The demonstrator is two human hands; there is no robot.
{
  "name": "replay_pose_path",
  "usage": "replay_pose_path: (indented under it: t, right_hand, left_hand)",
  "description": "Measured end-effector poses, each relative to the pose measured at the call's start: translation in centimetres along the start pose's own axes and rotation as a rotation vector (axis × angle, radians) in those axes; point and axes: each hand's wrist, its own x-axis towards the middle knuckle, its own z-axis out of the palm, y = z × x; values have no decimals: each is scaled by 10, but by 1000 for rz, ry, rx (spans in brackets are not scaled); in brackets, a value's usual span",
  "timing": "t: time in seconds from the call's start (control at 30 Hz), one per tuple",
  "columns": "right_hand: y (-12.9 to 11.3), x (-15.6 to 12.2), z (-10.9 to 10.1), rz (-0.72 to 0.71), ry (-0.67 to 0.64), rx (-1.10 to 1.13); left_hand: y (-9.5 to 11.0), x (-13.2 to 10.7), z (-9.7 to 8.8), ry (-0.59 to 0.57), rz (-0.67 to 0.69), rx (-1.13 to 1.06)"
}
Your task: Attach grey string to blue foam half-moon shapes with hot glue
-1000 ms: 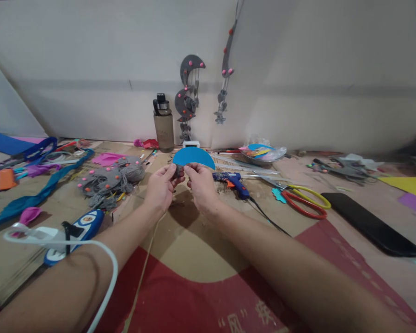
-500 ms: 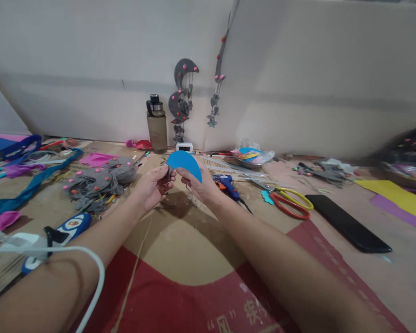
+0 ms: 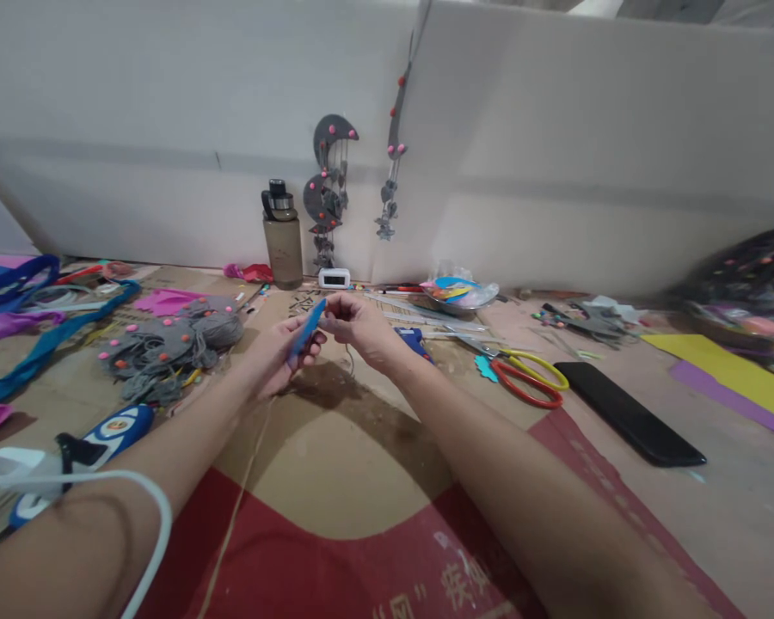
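Both my hands meet above the cardboard-covered floor, holding a blue foam piece [image 3: 308, 328] turned edge-on to the camera. My left hand [image 3: 276, 351] pinches its lower end with closed fingers. My right hand [image 3: 354, 320] pinches its upper end between thumb and forefinger. A thin thread hangs from the piece down toward me. A blue glue gun [image 3: 416, 340] lies just right of my right hand.
A pile of grey felt shapes with pink dots [image 3: 168, 346] lies at the left, a bottle [image 3: 283, 237] and small clock [image 3: 334, 278] stand by the wall. Red-and-yellow scissors [image 3: 525, 378], a black phone [image 3: 629, 413], blue foam strips [image 3: 45, 335] and coloured sheets [image 3: 735, 370] surround the spot.
The blue foam piece has turned from facing the camera to edge-on. The view has swung a little to the right, and my hands stay together on the piece.
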Motion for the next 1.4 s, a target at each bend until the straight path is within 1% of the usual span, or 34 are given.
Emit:
replay_pose_path:
  t: [0.07,0.13,0.23,0.3,0.37,0.5,0.6,0.67,0.73,0.83,0.97,1.03,1.1,1.17,1.23,1.3,1.4]
  right_hand:
    - [2,1,1,-1,85,-37]
    - [5,2,2,-8,151,-66]
    - [11,3,1,-11,202,-115]
    - [14,4,1,-14,199,-165]
    - [16,4,1,-20,174,-218]
    - [12,3,2,-37,132,-322]
    - [8,2,2,-100,106,-414]
    - [6,2,1,-152,101,-504]
    - [6,3,1,-171,107,-567]
    - [6,2,2,-156,126,-583]
    - [5,-1,6,-156,144,-596]
    - [5,-2,8,-159,141,-578]
    - [8,-2,10,-130,142,-514]
    - [11,-2,12,-73,186,-422]
    - [15,-3,14,-48,259,-342]
    - [18,-4,16,-82,297,-308]
    - [17,-8,20,-154,293,-361]
  left_hand:
    - [-2,0,2,36,62,59]
    - [-4,-1,4,54,93,103]
    - [-7,-3,6,22,108,195]
    - [-8,-3,6,34,113,284]
    - [-10,-1,4,101,123,352]
    - [-11,2,-1,198,195,411]
    - [-11,3,-3,259,233,442]
    - [-11,3,-2,278,229,424]
    - [-10,2,0,276,222,372]
    - [-8,1,4,265,217,288]
    - [-5,0,7,281,181,221]
    - [-5,0,6,291,161,188]
    - [-5,1,5,308,143,148]
    - [-6,1,3,336,121,117]
    - [-6,2,0,359,109,96]
    - [-7,3,-1,369,111,77]
    - [-6,2,0,371,103,45]
